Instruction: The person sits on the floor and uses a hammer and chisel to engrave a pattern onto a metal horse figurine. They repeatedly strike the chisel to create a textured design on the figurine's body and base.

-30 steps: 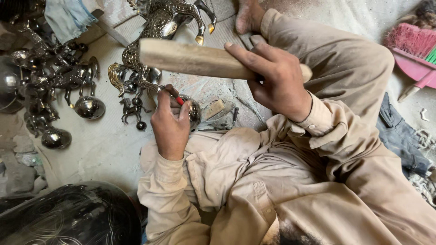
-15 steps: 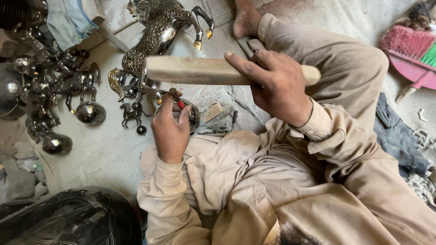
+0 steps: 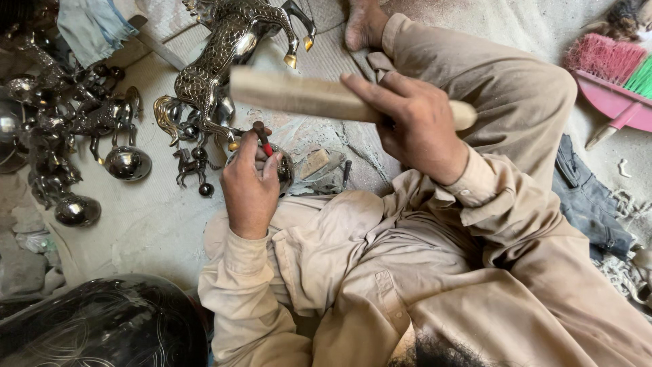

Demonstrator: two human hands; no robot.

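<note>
Hands at work: my right hand grips a wooden mallet, now raised higher above the red-tipped punch my left hand pinches, suggesting another strike.

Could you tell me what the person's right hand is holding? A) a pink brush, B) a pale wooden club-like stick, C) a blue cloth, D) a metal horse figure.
B: the right hand grips a pale wooden stick held level above the left hand, which pinches a small red-tipped tool against a round metal piece.
</note>
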